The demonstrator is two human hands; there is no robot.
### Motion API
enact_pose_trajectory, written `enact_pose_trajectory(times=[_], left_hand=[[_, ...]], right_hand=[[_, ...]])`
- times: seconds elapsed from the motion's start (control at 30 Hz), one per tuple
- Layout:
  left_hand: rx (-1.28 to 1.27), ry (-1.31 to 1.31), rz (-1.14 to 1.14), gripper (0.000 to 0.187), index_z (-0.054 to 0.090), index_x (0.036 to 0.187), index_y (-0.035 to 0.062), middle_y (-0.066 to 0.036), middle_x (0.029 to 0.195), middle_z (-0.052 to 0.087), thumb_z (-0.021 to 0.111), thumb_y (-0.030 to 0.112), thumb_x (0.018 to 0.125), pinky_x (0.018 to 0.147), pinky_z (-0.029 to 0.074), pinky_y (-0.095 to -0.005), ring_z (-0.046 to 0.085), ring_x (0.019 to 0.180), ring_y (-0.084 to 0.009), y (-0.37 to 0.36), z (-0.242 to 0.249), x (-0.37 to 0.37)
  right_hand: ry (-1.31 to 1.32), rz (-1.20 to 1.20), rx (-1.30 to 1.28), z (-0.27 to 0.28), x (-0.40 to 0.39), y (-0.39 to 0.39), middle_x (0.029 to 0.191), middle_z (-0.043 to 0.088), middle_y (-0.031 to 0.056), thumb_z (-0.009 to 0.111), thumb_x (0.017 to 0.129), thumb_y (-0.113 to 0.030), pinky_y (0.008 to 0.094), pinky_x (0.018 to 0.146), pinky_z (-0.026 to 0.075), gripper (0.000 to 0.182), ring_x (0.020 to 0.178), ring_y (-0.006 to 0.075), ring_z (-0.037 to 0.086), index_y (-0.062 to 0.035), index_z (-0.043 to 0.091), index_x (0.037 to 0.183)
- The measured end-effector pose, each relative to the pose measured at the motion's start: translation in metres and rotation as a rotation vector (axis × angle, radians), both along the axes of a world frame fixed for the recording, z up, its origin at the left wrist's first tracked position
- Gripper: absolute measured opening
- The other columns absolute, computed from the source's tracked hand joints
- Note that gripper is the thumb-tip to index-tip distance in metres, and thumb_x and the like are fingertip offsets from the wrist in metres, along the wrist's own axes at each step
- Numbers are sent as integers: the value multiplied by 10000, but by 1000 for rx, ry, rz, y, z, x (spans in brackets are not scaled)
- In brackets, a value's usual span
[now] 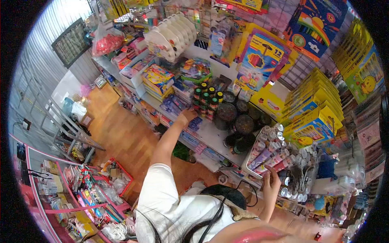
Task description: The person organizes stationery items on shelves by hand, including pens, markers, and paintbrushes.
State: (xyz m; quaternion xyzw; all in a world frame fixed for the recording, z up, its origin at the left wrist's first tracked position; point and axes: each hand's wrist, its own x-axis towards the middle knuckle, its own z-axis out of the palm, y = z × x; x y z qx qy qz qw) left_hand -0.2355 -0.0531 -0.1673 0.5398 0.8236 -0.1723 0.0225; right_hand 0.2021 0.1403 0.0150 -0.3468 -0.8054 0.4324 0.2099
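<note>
My left hand (188, 116) reaches over the shelf to blue-purple packets (173, 106), its fingers stretched toward a group of small dark bottles with yellow and black caps (208, 101). Beside the bottles stand several round black containers (227, 116). On the other side, my right hand (271, 181) hovers at the front corner of a white bin (252, 173), fingers apart and slightly bent, fingertips close to the tubes. Purple, pink and white tubes (264, 157) with clear caps lie in that bin.
Yellow boxes (312, 125) and hanging pencil packs (261, 56) rise behind the shelf. Clear-capped tubes (302, 172) crowd the right. A red-edged basket (117, 177) and a pink-framed display case (52, 211) stand at lower left. A metal ladder (69, 125) leans nearby.
</note>
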Motion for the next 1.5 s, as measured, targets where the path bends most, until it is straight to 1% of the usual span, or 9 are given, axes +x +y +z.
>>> enact_pose_trajectory(times=[0.23,0.37,0.47,0.57,0.77,0.87,0.97,1.37,1.5], left_hand=[[-28,-66,71,961,427,1262,192,24,1297,425,847,282,402,975,184,-691,365,1240,-174,-2,7,10],[13,-208,52,1026,345,1322,165,2,1383,338,841,240,428,1026,155,-643,334,1269,-202,-3,-12,0],[-28,-189,27,1023,307,1340,148,-3,1397,320,830,213,463,1045,150,-614,311,1285,-213,1,-13,9],[-17,-184,19,995,303,1344,128,-37,1392,328,803,180,485,1045,155,-611,310,1285,-229,5,-13,16],[-185,-134,6,1072,170,1401,133,-22,1439,250,793,332,551,1064,156,-562,279,1302,-262,15,-15,15],[-97,-159,84,1067,182,1393,131,-44,1423,286,796,348,548,1084,188,-475,285,1296,-265,15,16,29],[32,-195,56,1050,187,1386,136,-72,1405,316,801,309,552,1082,228,-387,279,1296,-282,18,-12,16],[142,-195,-20,1029,268,1359,98,-79,1364,374,817,298,512,1033,291,-419,350,1262,-252,3,-20,20],[444,-204,-137,888,391,1282,55,-119,1298,439,768,364,540,998,315,-438,393,1219,-271,-8,-51,14]], right_hand=[[-61,47,-60,16,-9,-15,717,602,95,504,879,-93,276,553,400,186,583,123,496,-7,609,1006],[-56,62,17,11,-10,-17,701,604,100,501,886,-113,288,575,430,193,597,147,548,2,608,998],[-14,112,55,1,-12,-16,601,451,-2,471,919,-140,234,475,299,222,528,61,376,-5,589,1050],[-33,138,52,5,-14,-19,589,446,-2,471,919,-142,236,472,298,222,519,62,371,-10,592,1049],[1,130,42,6,-14,-22,578,442,-4,469,921,-142,233,461,286,218,509,53,361,-16,596,1046],[-55,109,17,6,-10,-22,697,604,95,493,894,-114,272,563,428,195,613,128,556,-9,601,1018],[-81,100,8,14,-11,-29,665,583,80,495,892,-111,280,549,420,192,587,125,527,-10,603,1015],[-104,81,0,7,-8,-42,844,629,157,501,893,-131,315,680,451,218,750,185,586,5,588,1039],[-114,94,81,1,-7,-45,948,630,187,494,892,-114,334,758,451,222,848,211,605,15,579,1052]])
